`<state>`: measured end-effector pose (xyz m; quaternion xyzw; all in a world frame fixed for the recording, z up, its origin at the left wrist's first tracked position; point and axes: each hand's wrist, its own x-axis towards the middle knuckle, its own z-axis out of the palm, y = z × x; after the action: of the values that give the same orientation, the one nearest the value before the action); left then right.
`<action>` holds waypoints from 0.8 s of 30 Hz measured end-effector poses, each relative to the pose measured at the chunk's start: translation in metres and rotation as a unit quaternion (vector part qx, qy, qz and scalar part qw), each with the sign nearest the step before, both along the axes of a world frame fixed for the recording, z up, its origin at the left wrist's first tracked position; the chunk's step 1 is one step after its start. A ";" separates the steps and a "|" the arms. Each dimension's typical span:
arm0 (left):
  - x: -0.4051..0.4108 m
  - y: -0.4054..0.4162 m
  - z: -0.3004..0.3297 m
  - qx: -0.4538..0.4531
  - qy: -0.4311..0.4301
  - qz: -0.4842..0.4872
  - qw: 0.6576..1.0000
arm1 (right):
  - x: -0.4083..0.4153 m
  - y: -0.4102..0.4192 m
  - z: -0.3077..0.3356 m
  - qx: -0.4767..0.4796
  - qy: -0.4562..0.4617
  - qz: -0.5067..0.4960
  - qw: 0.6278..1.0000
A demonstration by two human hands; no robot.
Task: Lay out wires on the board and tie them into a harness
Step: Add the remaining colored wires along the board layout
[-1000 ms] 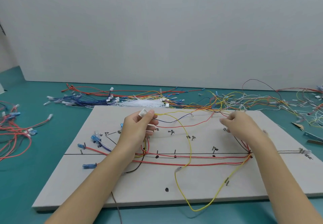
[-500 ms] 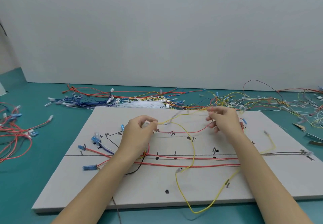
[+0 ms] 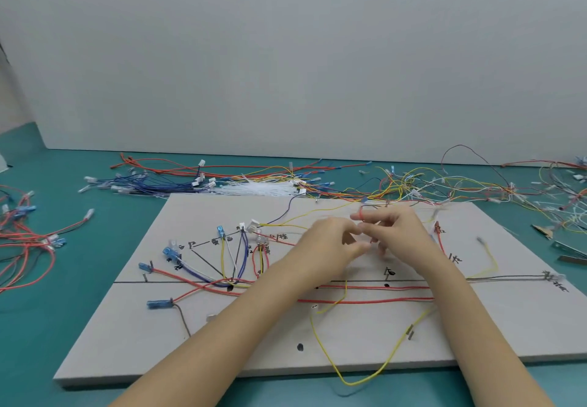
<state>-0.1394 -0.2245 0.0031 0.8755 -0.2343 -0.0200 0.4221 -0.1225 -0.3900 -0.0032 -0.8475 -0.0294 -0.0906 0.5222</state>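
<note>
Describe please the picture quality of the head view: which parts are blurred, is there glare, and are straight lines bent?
Head view: both the left hand and the right hand are smeared by motion blur, so their grip is unclear; the flat grey rectangular board and the loose yellow wire are fairly sharp; light is soft, without glare; wide-angle distortion slightly bends the edges.

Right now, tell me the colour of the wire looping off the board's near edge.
Yellow. The looping wire hangs past the board edge, clearest in the head view.
</note>
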 end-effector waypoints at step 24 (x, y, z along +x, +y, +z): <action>0.040 -0.031 -0.001 -0.158 0.172 0.039 0.972 | -0.005 -0.033 0.006 0.082 0.118 0.007 0.990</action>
<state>-0.0989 -0.2559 0.0016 0.7896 -0.1238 -0.1162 0.5896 -0.1278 -0.4231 0.0025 -0.8061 0.0335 0.0114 0.5908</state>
